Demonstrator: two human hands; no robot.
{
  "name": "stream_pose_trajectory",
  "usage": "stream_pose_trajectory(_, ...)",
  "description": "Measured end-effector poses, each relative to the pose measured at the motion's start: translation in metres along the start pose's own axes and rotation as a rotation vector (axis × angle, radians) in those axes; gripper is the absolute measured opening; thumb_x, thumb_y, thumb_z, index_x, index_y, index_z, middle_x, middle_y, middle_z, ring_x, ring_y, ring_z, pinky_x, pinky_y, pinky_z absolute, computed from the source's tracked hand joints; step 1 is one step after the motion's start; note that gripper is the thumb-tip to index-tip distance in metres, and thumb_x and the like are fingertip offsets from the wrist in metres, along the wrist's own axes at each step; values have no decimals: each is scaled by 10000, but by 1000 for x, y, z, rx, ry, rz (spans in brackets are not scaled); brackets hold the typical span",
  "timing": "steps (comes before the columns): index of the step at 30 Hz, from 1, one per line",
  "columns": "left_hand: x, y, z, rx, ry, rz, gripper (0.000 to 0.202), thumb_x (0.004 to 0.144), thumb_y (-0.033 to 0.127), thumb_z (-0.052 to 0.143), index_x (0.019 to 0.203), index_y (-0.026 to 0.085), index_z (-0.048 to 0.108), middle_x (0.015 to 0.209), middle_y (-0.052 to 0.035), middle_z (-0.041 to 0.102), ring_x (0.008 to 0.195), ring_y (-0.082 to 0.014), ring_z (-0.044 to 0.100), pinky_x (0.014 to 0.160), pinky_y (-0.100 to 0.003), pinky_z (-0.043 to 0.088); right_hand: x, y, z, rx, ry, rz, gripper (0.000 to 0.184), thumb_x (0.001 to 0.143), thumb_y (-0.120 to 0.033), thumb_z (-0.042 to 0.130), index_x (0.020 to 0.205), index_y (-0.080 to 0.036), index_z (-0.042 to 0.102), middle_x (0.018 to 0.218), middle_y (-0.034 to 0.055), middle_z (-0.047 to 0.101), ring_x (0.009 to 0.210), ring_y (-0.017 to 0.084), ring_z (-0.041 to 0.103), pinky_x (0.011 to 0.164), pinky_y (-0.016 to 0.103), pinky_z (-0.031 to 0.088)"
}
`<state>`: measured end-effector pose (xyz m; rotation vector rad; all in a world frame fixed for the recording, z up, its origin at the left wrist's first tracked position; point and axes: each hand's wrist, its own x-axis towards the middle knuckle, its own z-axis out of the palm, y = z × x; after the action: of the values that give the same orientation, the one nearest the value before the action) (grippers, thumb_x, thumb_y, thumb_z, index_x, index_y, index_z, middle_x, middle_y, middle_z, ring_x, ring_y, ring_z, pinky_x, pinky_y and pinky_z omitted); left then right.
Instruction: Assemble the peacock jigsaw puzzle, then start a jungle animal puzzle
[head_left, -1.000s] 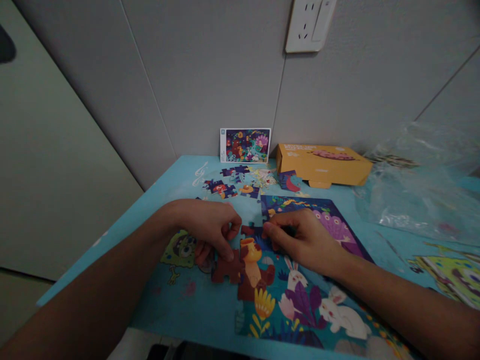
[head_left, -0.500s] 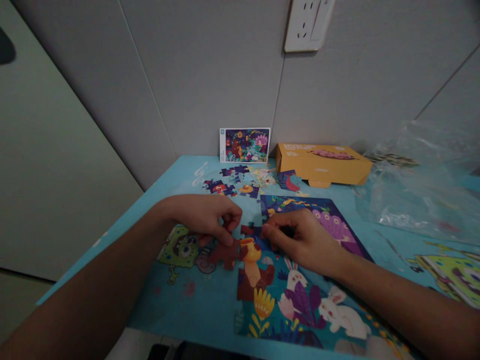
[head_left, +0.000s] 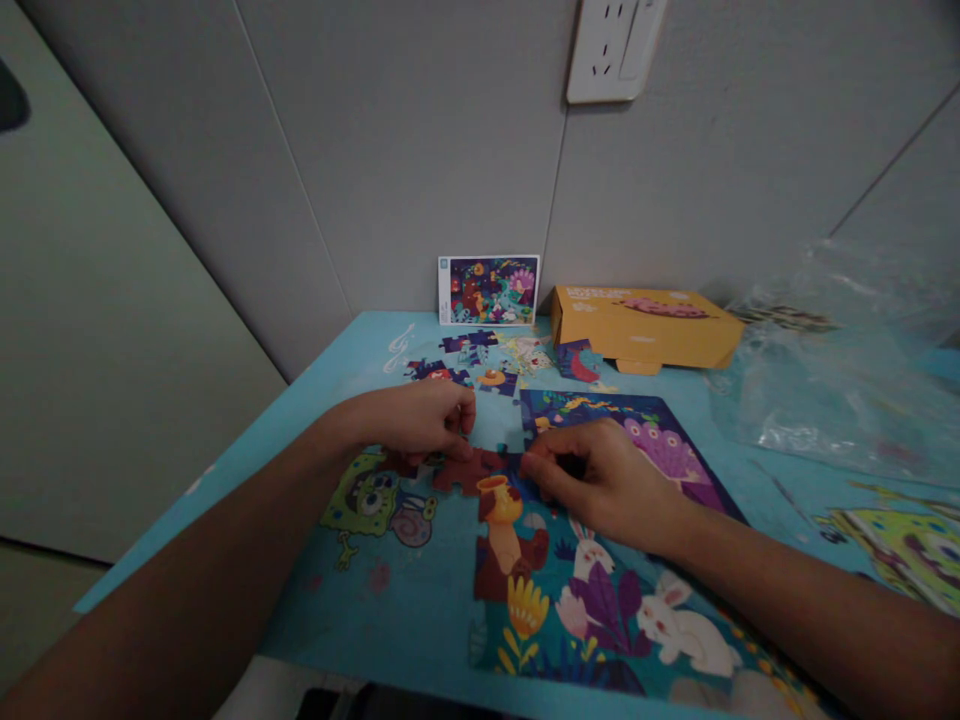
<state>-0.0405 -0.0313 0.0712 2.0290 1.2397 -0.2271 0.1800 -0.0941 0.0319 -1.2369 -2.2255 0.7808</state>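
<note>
Pinching with thumb and forefinger, your left hand (head_left: 420, 420) has its grip closed on the far edge of a brown puzzle piece (head_left: 463, 470). The piece lies flat on the blue worktop (head_left: 360, 590), and its right side touches the upper left corner of the assembled puzzle (head_left: 600, 590), just above a yellow and orange figure printed there. The other fingers of that hand are curled under the palm.

Your right hand (head_left: 607, 480) rests on the assembled puzzle, knuckles up, with its fingers bunched. Their tips press down at the puzzle's upper left edge, just beside the brown piece. Whether this grip is pinching a piece of its own cannot be told, since the fingers hide that spot. Both forearms reach in from the near edge of the picture.

The assembled puzzle shows white rabbits, purple leaves and flowers, and covers the near middle of the worktop. Beyond your hands, a scatter of loose pieces (head_left: 469, 358) lies near the wall. A small picture card (head_left: 488, 289) leans upright against the wall behind them. To its right sits a flat yellow box (head_left: 645, 328), and further right lies a crumpled clear plastic bag (head_left: 825, 390). A white wall socket (head_left: 611, 50) is mounted high above.
</note>
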Motion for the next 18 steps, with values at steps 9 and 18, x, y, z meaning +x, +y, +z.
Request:
stream_pose_trajectory(9, 2, -3, 2, 106, 125, -24, 402, 707, 477, 675, 945, 196, 514, 681, 10, 633, 475, -114, 536, 458, -236, 334, 1, -5, -2, -16, -65, -89, 233, 855, -216, 515, 906, -184, 740, 603, -15, 606, 518, 96, 488, 513, 228, 322)
stream_pose_trajectory(18, 6, -2, 2, 344, 365, 19, 518, 527, 608, 767, 776, 195, 577, 677, 0, 581, 586, -126, 472, 512, -259, 252, 1, -1, 2, -41, -62, -116, 233, 841, -199, 531, 928, -187, 747, 641, 2, 642, 578, 115, 532, 555, 242, 356)
